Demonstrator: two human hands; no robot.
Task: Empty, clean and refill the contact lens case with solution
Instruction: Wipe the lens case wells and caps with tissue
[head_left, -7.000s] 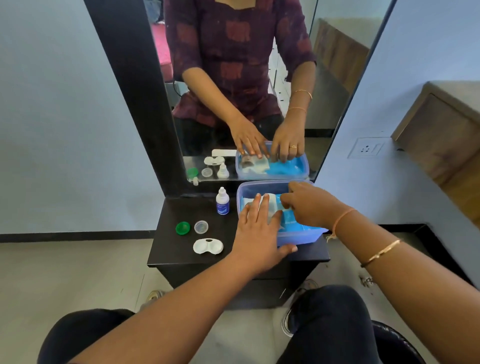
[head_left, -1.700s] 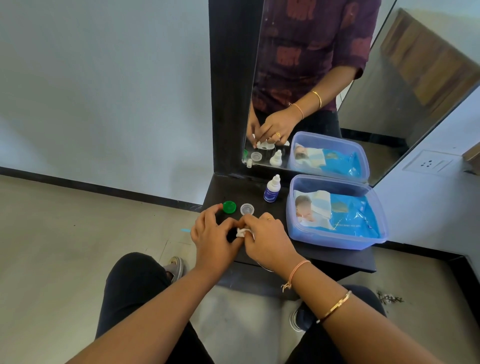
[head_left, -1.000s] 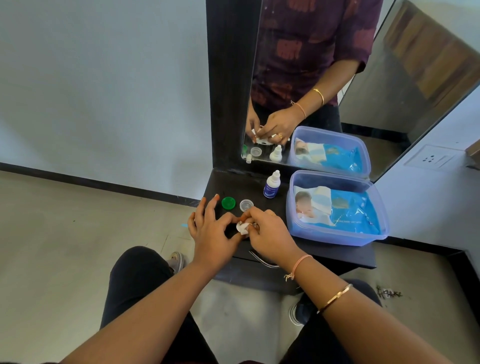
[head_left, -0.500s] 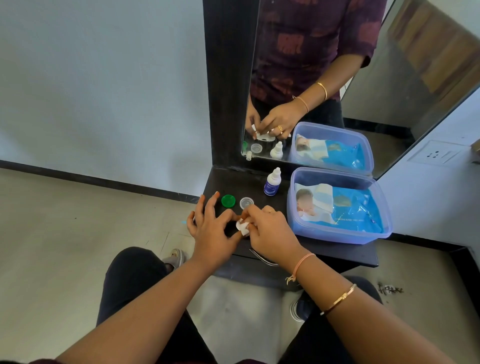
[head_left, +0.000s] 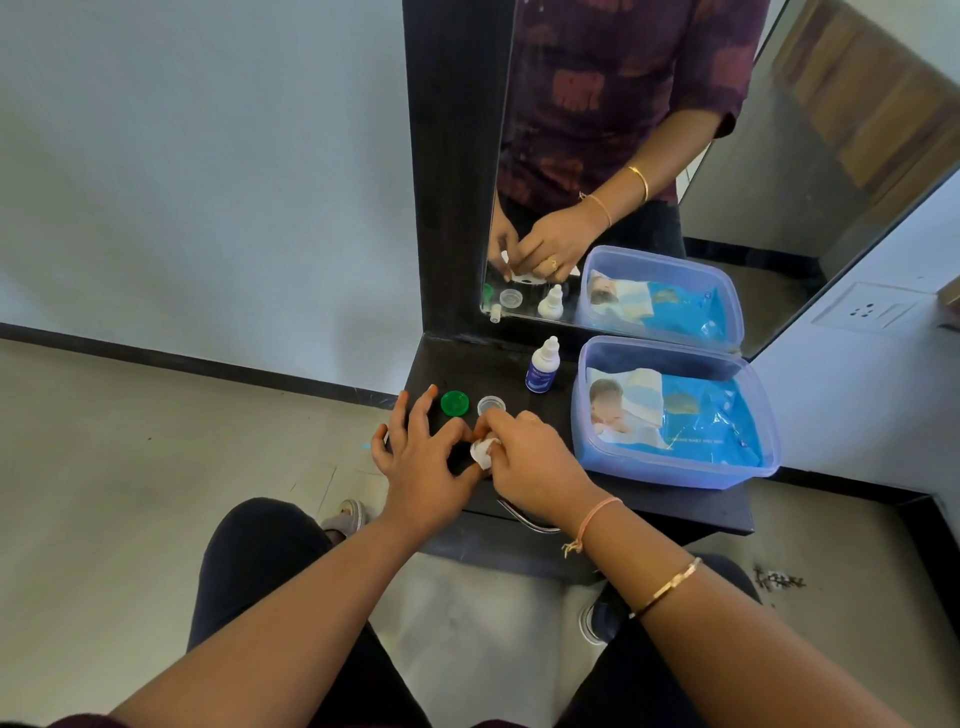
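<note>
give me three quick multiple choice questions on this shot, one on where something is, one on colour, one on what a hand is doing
1. Where is the solution bottle?
A. standing on the dark table, left of the blue tub
B. inside the tub
C. held up in the air

2. What are the two loose caps?
A. both green
B. one red, one clear
C. a green cap and a clear cap

3. What is the right hand doing?
A. resting flat on the tub
B. pinching a white wipe
C. holding the bottle

Answers:
1 A, its base sits on the tabletop beside the tub wall.
2 C, they lie side by side just beyond the hands.
3 B, its fingertips curl onto the wipe.
</note>
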